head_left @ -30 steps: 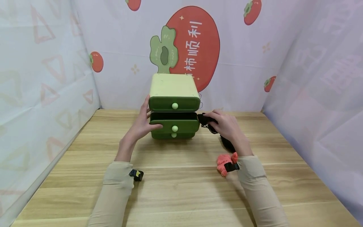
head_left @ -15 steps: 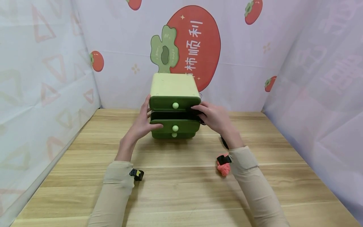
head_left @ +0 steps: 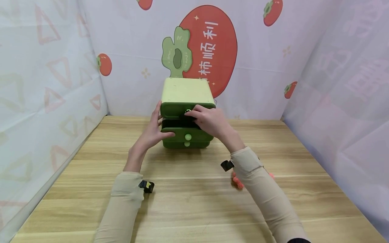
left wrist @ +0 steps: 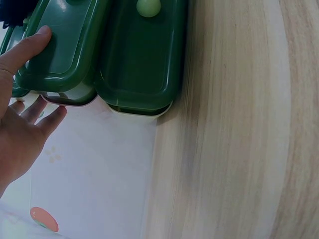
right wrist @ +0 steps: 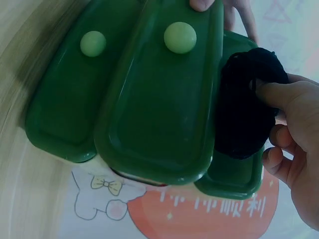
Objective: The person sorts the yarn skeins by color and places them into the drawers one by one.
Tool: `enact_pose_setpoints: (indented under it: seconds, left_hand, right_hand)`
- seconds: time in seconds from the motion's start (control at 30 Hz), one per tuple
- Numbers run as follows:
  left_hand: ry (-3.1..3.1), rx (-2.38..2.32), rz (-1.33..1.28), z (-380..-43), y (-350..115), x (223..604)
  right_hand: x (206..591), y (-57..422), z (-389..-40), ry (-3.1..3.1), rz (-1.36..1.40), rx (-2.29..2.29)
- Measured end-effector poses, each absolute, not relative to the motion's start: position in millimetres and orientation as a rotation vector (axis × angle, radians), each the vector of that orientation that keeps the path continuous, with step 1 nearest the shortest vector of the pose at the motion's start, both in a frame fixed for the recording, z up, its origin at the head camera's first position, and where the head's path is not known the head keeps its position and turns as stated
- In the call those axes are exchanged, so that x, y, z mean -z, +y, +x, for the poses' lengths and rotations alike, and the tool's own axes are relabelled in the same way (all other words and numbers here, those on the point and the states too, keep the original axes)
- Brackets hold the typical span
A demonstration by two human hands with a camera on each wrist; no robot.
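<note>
A small cabinet [head_left: 188,90] with a pale top and green drawers stands at the back of the table. Its middle drawer [head_left: 200,134] is pulled out. My left hand [head_left: 149,135] rests against the cabinet's left side, thumb lying on the middle drawer's front and the other fingers fairly straight along the side. In my right hand [head_left: 212,123], between thumb and fingers, is a bundle of black yarn [right wrist: 244,119]. The right wrist view has it in front of the top drawer [right wrist: 232,181], right beside the middle drawer's upper edge.
Coral yarn [head_left: 237,181] lies on the wooden table [head_left: 182,209], partly hidden under my right forearm. Printed cloth walls [head_left: 258,81] enclose the back and both sides. The bottom drawer [left wrist: 142,64] is nearly closed.
My right hand has brought the black yarn from the cabinet's right side leftward to the space above the open middle drawer. My left hand has stayed in place.
</note>
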State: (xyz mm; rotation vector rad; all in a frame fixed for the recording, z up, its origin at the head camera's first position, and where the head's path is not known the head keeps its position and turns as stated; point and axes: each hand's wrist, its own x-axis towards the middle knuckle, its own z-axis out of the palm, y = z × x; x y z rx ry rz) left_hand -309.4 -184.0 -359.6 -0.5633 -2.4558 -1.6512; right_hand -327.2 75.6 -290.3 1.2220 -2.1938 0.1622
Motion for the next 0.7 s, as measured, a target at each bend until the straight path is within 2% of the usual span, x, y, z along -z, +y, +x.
enact_pose_setpoints:
  seconds: [0.7]
  left_hand:
    - [-2.457,1.644,-0.570,-308.1,-184.5,359.2]
  right_hand:
    - [303.2,48.4,-322.9,-2.270,1.239,-0.064]
